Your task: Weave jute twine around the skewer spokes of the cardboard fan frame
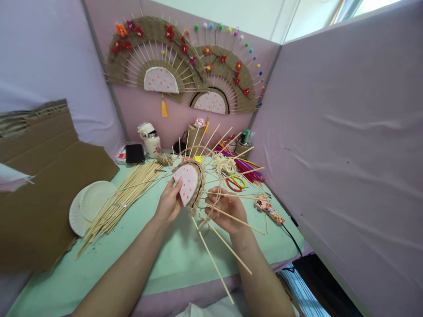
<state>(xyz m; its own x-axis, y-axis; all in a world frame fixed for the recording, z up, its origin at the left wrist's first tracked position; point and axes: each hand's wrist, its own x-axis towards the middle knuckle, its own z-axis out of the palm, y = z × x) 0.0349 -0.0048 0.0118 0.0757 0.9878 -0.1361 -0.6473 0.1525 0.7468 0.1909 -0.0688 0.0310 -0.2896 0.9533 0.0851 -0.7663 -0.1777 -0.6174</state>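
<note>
My left hand [170, 200] grips a half-round fan base by its left edge, thumb on the front. The base has a white face with pink dots [187, 185] and a rim wrapped in brown twine [201, 182]. Thin bamboo sticks [228, 215] fan out from the rim, upward, right and down toward me. My right hand [229, 211] is among the right-hand sticks, palm turned up, fingers loosely curled around a strand of twine [218, 200]. The strand loops down below the rim; its exact hold is partly hidden by the sticks.
A bundle of sticks [122, 198] and white paper plates [81, 211] lie left, beside cardboard [42, 189]. Scissors [235, 182], pipe cleaners [249, 169] and a corded glue gun [269, 208] lie right. A bottle [152, 143] stands behind; two finished fans [148, 35] hang on the back panel.
</note>
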